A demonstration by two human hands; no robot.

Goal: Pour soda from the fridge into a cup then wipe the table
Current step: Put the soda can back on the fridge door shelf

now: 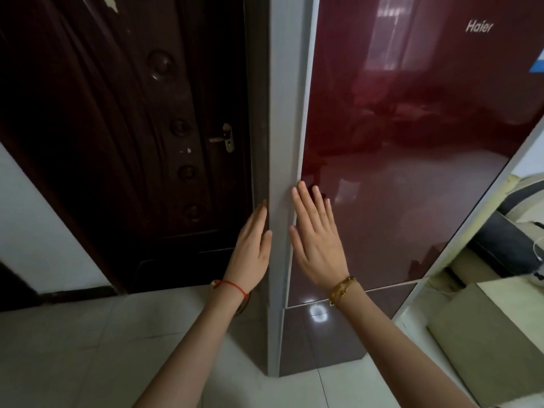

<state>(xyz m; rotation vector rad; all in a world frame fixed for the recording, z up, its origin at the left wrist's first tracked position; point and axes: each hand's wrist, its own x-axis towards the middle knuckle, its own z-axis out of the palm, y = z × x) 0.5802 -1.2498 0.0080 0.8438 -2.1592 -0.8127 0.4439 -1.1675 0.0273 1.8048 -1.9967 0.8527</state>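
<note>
A tall fridge with a glossy dark-red door (412, 160) and a grey side panel (282, 142) stands right in front of me, its door closed. My left hand (253, 248) lies flat with straight fingers against the grey side panel, near its rear edge. My right hand (318, 240) is spread flat on the red door close to its left edge, fingertips pointing up. Neither hand holds anything. No soda, cup or cloth is in view.
A dark brown door with a metal handle (225, 138) stands left of the fridge. Pale floor tiles (88, 348) lie below. At the right are a beige box-like surface (485, 334) and dark items with a white cable.
</note>
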